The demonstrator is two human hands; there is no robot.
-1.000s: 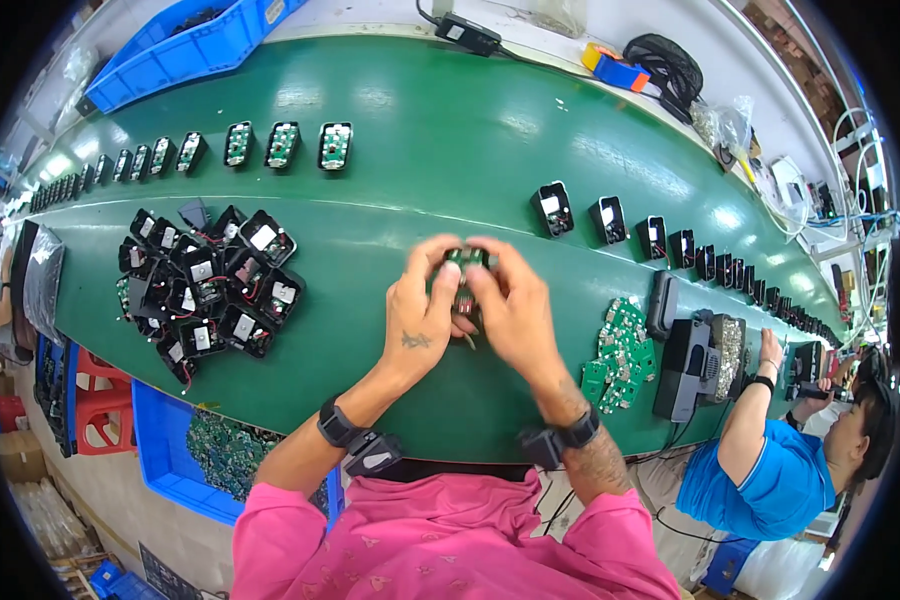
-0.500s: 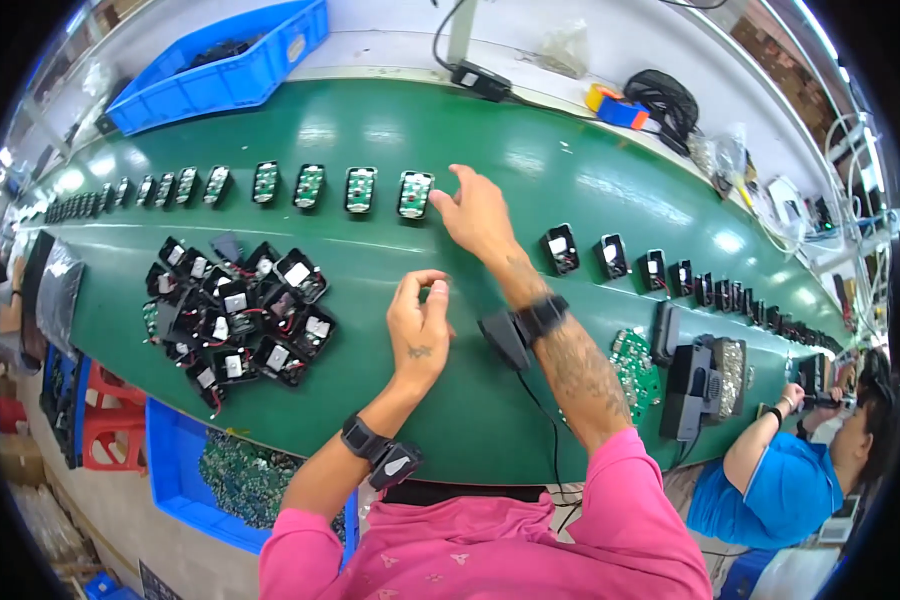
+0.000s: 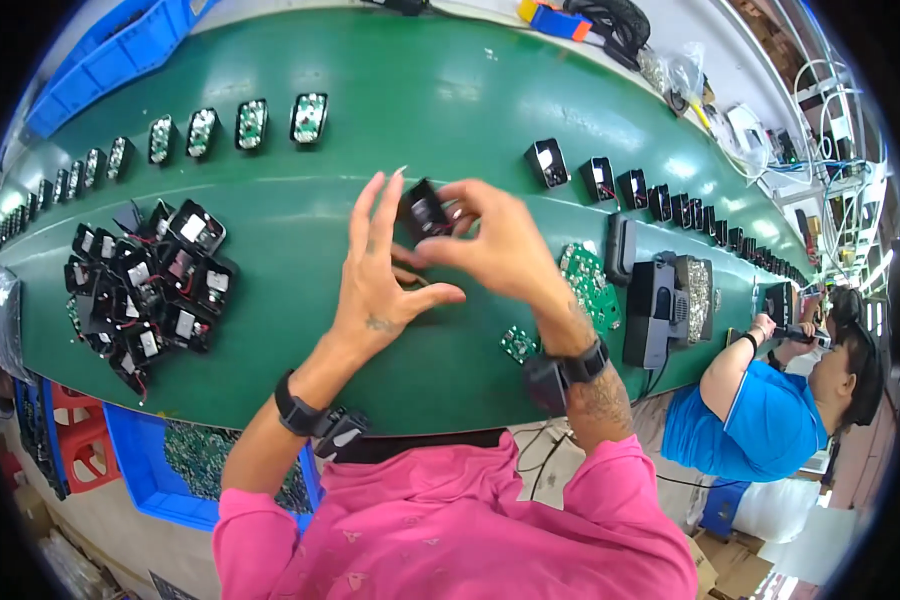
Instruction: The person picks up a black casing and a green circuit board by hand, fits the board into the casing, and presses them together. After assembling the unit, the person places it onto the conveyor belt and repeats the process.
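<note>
While my right hand (image 3: 500, 245) pinches a small black plastic housing (image 3: 422, 212) between thumb and fingertips, lifted above the green bench (image 3: 450, 110), my left hand (image 3: 380, 275) stands just beside it with its grip spread wide, fingers pointing up and thumb stretched toward my right palm; it has hold of nothing. To the left of my left grip lies a heap of black housings with pale inserts (image 3: 145, 285). Beyond my hands, a row of green-faced units (image 3: 232, 125) runs along the bench. To the right of my right grip lie green circuit boards (image 3: 585, 280), and past them a line of black housings (image 3: 610, 180).
</note>
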